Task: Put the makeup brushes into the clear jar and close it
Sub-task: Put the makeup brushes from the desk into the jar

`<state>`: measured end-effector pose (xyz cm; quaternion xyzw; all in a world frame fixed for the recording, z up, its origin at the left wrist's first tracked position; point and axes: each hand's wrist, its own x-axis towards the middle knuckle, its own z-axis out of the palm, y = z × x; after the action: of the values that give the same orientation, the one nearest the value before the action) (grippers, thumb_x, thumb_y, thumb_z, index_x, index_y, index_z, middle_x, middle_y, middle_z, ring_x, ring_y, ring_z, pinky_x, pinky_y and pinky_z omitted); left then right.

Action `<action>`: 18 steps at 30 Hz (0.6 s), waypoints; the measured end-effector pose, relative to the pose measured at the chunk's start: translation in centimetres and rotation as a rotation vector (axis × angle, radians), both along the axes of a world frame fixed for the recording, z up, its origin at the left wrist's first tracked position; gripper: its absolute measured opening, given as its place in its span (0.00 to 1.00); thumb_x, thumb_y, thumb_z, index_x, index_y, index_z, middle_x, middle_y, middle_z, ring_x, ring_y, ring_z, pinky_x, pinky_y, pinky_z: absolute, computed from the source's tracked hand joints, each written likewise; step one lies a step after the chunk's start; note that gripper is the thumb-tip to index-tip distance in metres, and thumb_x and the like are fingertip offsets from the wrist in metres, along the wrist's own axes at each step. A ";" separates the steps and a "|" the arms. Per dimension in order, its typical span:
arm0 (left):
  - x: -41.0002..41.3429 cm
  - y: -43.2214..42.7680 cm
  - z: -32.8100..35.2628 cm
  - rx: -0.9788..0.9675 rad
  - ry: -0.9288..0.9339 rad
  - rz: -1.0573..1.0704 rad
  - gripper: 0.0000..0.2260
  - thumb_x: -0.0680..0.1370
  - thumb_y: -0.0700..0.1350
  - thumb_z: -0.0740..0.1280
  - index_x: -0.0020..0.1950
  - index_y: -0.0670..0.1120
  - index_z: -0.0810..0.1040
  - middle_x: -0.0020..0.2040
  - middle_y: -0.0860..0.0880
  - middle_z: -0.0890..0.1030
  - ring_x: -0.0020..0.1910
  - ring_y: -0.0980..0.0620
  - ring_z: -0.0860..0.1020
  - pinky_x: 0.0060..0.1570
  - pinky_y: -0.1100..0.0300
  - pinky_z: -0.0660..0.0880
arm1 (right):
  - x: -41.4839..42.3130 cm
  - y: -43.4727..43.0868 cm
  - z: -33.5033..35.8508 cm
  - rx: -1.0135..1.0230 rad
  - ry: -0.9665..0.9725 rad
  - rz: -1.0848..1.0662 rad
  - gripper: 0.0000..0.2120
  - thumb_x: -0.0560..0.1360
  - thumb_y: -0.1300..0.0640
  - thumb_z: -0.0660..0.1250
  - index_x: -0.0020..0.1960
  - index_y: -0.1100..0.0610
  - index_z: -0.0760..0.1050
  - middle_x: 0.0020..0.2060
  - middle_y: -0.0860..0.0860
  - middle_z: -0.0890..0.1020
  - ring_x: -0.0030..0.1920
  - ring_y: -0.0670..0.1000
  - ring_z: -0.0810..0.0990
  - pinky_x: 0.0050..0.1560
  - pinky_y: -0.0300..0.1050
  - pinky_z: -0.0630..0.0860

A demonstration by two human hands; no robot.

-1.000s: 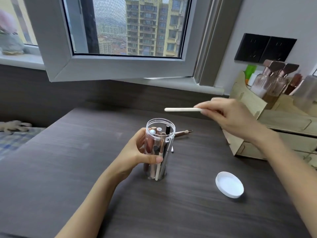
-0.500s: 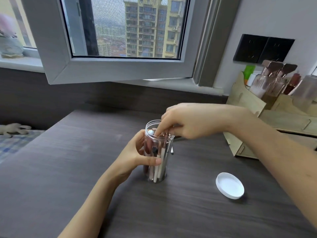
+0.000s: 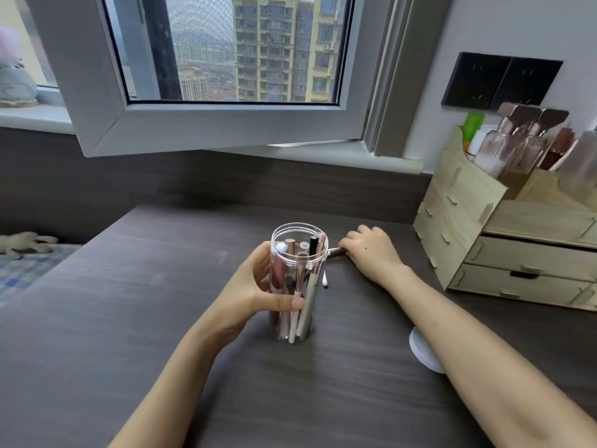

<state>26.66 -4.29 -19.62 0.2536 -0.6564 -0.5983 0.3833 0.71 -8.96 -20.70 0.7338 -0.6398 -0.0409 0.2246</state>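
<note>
Right there in the curl of the left hand point(image 3: 255, 292) stands the clear jar point(image 3: 297, 286), upright on the dark table point(image 3: 129, 318), its mouth open and lidless. The thumb presses across the jar's front and the other fingers wrap round its far side, so that hand is clamped on the jar. Inside, several makeup brushes point(image 3: 298, 279) stand on end, pale and rose-gold handles leaning against the wall, their tips reaching up near the rim. Just past the jar, on the side of the right hand point(image 3: 368, 250), a brown brush point(image 3: 337, 252) lies flat on the table; the right hand rests knuckles-up over one end of it with the fingers curled down onto it, though I cannot tell whether they have closed on it. A small white stick point(image 3: 324, 281) lies on the table between the jar and that wrist. The white lid point(image 3: 423, 354) sits nearer the person, half hidden under the right forearm. Beyond the right hand stands a wooden organiser point(image 3: 468, 221) with bottles on top.
</note>
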 end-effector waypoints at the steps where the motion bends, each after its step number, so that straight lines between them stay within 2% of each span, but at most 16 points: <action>1: 0.0 0.0 0.0 0.000 -0.002 0.001 0.31 0.55 0.41 0.78 0.58 0.51 0.76 0.49 0.53 0.85 0.49 0.55 0.82 0.45 0.63 0.78 | -0.1 -0.2 -0.3 -0.032 0.060 0.001 0.10 0.56 0.59 0.79 0.32 0.51 0.79 0.29 0.47 0.81 0.33 0.52 0.80 0.29 0.40 0.70; 2: 0.0 0.0 -0.1 0.001 -0.001 0.001 0.32 0.55 0.41 0.78 0.58 0.51 0.76 0.50 0.52 0.85 0.49 0.54 0.82 0.45 0.63 0.78 | -0.3 -0.4 -0.5 -0.031 0.094 0.000 0.12 0.53 0.59 0.79 0.29 0.52 0.77 0.25 0.48 0.79 0.29 0.51 0.79 0.26 0.39 0.69; 5: 0.0 0.0 -0.1 0.000 -0.003 0.002 0.32 0.55 0.42 0.78 0.58 0.51 0.75 0.50 0.53 0.85 0.49 0.55 0.83 0.45 0.63 0.78 | -0.5 -0.3 -0.8 -0.024 0.121 0.047 0.12 0.51 0.60 0.78 0.27 0.52 0.75 0.23 0.48 0.78 0.28 0.51 0.78 0.24 0.38 0.68; 7: 0.0 0.0 0.0 -0.001 -0.007 0.007 0.32 0.55 0.42 0.78 0.58 0.51 0.75 0.50 0.54 0.85 0.49 0.55 0.83 0.46 0.63 0.78 | -0.5 0.2 -0.2 -0.072 0.031 0.085 0.10 0.54 0.62 0.77 0.29 0.53 0.77 0.24 0.48 0.79 0.30 0.52 0.79 0.23 0.39 0.69; 9: 0.0 0.0 0.0 -0.005 -0.013 0.010 0.32 0.55 0.42 0.77 0.58 0.51 0.75 0.49 0.54 0.85 0.48 0.56 0.82 0.46 0.64 0.78 | -0.6 1.0 0.9 -0.083 -0.191 0.144 0.05 0.64 0.65 0.72 0.39 0.58 0.81 0.31 0.54 0.83 0.36 0.57 0.81 0.27 0.45 0.74; 11: 0.1 0.1 0.0 -0.013 -0.020 0.008 0.31 0.56 0.41 0.77 0.58 0.51 0.75 0.49 0.54 0.85 0.48 0.56 0.82 0.46 0.65 0.77 | -0.6 2.3 2.9 -0.166 -0.388 0.202 0.08 0.71 0.63 0.66 0.48 0.61 0.82 0.37 0.58 0.85 0.40 0.60 0.80 0.35 0.48 0.76; 14: 0.1 0.1 -0.2 -0.010 -0.018 0.014 0.31 0.58 0.35 0.77 0.58 0.49 0.75 0.48 0.54 0.85 0.47 0.57 0.82 0.45 0.66 0.77 | 0.3 6.0 7.6 -0.249 -0.702 0.203 0.09 0.76 0.61 0.64 0.53 0.60 0.81 0.37 0.55 0.84 0.37 0.54 0.79 0.44 0.48 0.75; 18: 0.2 0.0 -0.2 -0.012 -0.019 0.018 0.30 0.58 0.37 0.77 0.58 0.49 0.75 0.48 0.54 0.85 0.47 0.57 0.82 0.46 0.66 0.78 | 1.6 11.9 14.2 -0.325 -1.109 0.233 0.08 0.77 0.63 0.64 0.50 0.54 0.80 0.32 0.48 0.82 0.28 0.47 0.77 0.35 0.37 0.77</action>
<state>26.84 -4.29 -19.80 0.2629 -0.6614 -0.5884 0.3838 2.32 2.91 -6.50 0.6673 -0.5751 0.4723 -0.0309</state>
